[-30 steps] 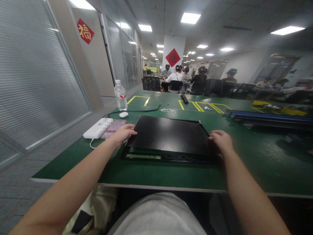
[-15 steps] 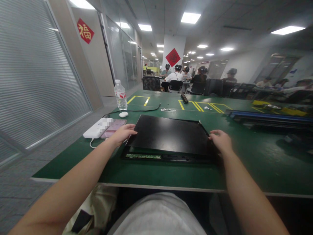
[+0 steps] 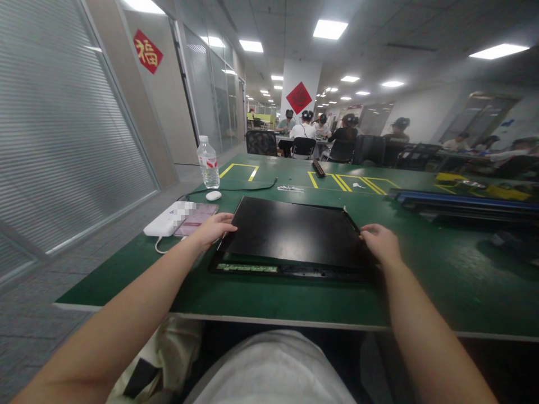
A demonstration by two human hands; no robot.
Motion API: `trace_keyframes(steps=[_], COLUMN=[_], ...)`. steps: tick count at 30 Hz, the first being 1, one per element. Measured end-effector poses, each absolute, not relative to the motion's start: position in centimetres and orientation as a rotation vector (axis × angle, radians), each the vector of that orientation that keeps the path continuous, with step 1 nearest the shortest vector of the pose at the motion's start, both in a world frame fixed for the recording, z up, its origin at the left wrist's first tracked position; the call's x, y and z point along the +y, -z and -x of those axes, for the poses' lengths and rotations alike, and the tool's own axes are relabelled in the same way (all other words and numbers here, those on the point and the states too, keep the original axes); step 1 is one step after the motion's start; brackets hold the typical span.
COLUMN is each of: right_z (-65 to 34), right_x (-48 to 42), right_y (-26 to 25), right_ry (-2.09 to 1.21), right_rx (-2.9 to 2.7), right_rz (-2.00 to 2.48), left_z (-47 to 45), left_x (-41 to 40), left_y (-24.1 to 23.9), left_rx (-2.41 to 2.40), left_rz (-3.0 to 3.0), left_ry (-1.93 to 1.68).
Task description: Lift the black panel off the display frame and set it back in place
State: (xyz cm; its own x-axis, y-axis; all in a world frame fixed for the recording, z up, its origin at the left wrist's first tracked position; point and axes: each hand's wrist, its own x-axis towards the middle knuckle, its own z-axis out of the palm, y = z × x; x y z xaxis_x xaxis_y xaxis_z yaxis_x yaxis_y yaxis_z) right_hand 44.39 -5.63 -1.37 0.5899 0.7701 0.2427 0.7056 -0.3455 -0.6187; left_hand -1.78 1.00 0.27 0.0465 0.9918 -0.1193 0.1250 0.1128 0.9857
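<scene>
A flat black panel (image 3: 295, 233) lies on the green table (image 3: 261, 297) in front of me, with a green circuit strip (image 3: 246, 268) showing along its near edge. My left hand (image 3: 211, 229) grips the panel's left edge, fingers curled over it. My right hand (image 3: 380, 243) holds the right edge the same way, fingertips on top. Both forearms reach in from the bottom of the view.
Left of the panel lie a white power bank (image 3: 164, 221) and a phone (image 3: 196, 217). Behind them are a white mouse (image 3: 213, 195), a water bottle (image 3: 209, 164) and a black cable. A blue-edged long object (image 3: 463, 203) lies at right. Several people sit at far tables.
</scene>
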Motion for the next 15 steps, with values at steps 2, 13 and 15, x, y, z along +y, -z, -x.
trace_keyframes(steps=[2, 13, 15], right_z=[-44.36, -44.85, -44.85], right_x=[-5.61, -5.31, -5.29], right_y=[1.38, 1.71, 1.71], right_ry=[-0.103, -0.109, -0.118], right_rx=[-1.183, -1.232, -1.215], right_rz=[2.131, 2.136, 2.119], left_z=[1.78, 1.64, 1.48], left_x=[0.98, 0.81, 0.69], left_y=[-0.30, -0.49, -0.67], left_rx=[1.311, 1.279, 1.265], left_rz=[-1.239, -1.231, -1.217], left_ry=[-1.029, -1.048, -1.062])
